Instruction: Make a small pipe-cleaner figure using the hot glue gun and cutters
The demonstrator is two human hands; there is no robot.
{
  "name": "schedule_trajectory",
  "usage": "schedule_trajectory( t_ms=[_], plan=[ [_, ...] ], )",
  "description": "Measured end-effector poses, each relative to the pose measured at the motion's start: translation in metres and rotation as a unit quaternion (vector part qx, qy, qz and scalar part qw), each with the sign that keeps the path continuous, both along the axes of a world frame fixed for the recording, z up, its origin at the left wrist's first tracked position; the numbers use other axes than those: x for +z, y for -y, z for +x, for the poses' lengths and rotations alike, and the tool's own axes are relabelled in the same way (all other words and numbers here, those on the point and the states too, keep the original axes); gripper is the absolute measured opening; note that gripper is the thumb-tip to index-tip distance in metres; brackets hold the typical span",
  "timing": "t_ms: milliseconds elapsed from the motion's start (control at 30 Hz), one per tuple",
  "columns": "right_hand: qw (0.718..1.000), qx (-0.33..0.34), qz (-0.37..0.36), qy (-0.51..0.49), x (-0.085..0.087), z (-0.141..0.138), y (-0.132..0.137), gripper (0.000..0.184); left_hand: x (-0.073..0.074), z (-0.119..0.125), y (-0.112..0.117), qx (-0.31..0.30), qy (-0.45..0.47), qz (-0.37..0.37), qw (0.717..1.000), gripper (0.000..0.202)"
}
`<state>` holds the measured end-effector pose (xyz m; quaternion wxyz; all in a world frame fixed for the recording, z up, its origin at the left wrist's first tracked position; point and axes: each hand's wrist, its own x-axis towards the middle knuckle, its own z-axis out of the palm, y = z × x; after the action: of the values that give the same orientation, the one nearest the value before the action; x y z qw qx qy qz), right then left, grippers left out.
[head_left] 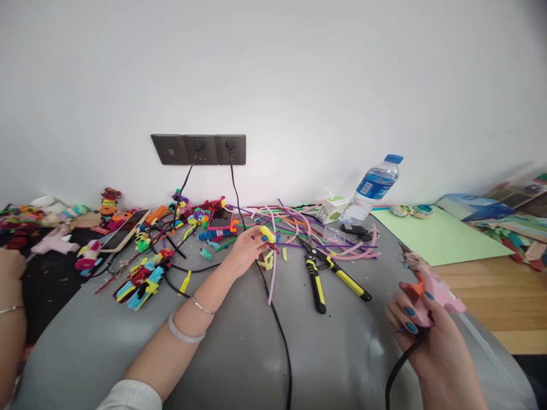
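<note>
My left hand (248,249) reaches forward over the grey table (239,353) and pinches a small yellow pipe-cleaner piece (268,233) beside a heap of coloured pipe cleaners (294,225). My right hand (427,336) is closed around a pink hot glue gun (429,282), finger near its orange trigger, nozzle pointing up and left. The gun's black cord (395,373) hangs down from the hand. Pliers with yellow and black handles (329,276) lie between the two hands.
A water bottle (371,191), a small carton (332,209) and green paper (440,233) lie at the right. Two phones (126,229) (221,218) and finished colourful figures (143,279) sit left. Cables run to wall sockets (199,149). Another person's arm (11,307) is at far left.
</note>
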<state>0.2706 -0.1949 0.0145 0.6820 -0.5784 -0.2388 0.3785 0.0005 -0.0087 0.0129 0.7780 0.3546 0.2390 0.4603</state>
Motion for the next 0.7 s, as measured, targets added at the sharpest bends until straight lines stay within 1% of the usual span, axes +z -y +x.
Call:
schedule_trajectory(
  t_ms=[67,167,267,367,433,500,567,633,700],
  plan=[
    [1.0,-0.002,0.001,0.002,-0.004,0.011,0.0,0.019,-0.002,0.001,-0.001,0.013,0.0,-0.007,1.0,0.037],
    [0.999,-0.019,0.018,0.022,-0.007,0.02,-0.002,0.022,-0.005,0.002,-0.002,0.017,0.003,-0.008,1.0,0.036],
    [0.999,-0.025,0.021,-0.016,-0.006,0.025,-0.007,0.023,-0.005,0.001,-0.002,0.015,-0.001,-0.004,1.0,0.035],
    [0.996,-0.045,-0.02,-0.072,-0.007,0.028,-0.009,0.028,-0.006,0.0,-0.003,0.024,0.001,-0.001,1.0,0.036],
    [0.993,-0.064,-0.065,-0.076,-0.012,0.027,-0.005,0.036,-0.008,0.0,-0.004,0.036,0.006,-0.003,0.999,0.036],
    [0.991,-0.061,-0.113,-0.03,-0.017,0.024,0.004,0.042,-0.009,-0.001,-0.006,0.048,0.007,-0.005,0.999,0.034],
    [0.983,-0.037,-0.161,0.076,-0.022,0.022,0.018,0.046,-0.009,-0.001,-0.007,0.058,0.006,-0.006,0.998,0.032],
    [0.961,0.016,-0.206,0.181,-0.025,0.023,0.03,0.048,-0.009,-0.001,-0.007,0.064,0.005,-0.007,0.998,0.031],
    [0.934,0.041,-0.23,0.271,-0.023,0.026,0.038,0.05,-0.008,-0.001,-0.007,0.068,0.004,-0.009,0.998,0.032]
  ],
)
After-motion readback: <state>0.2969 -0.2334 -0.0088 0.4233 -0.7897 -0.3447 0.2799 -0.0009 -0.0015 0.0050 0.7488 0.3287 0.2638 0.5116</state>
